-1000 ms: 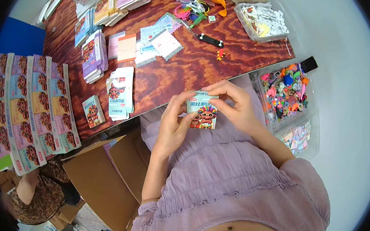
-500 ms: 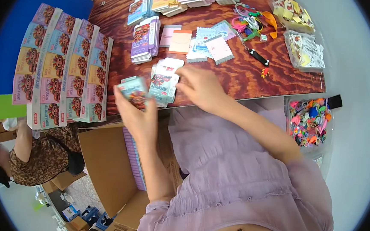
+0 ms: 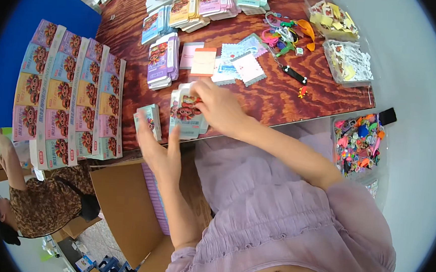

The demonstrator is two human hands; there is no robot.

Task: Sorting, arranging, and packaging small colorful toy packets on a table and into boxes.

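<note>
My right hand (image 3: 219,107) pinches the upper edge of a pale green printed packet (image 3: 188,114) with a cartoon figure on it. That packet lies over a pile of similar flat packets at the table's near edge. My left hand (image 3: 159,149) has its fingers and thumb apart and is slightly blurred, holding nothing. Its fingertips are beside a small stack of green packets (image 3: 153,120), and its thumb is close to the pile under my right hand.
Packet stacks, including a purple one (image 3: 162,64), and cards (image 3: 203,61) are farther back. Trinkets (image 3: 285,34) and plastic tubs (image 3: 347,61) sit right. Display boxes (image 3: 69,95) stand left; an open carton (image 3: 122,205) is below. A person (image 3: 46,200) works nearby.
The green packet that was in my left hand is no longer there, and the fingers have spread. My right hand has moved from beside the pile onto a packet's top edge.
</note>
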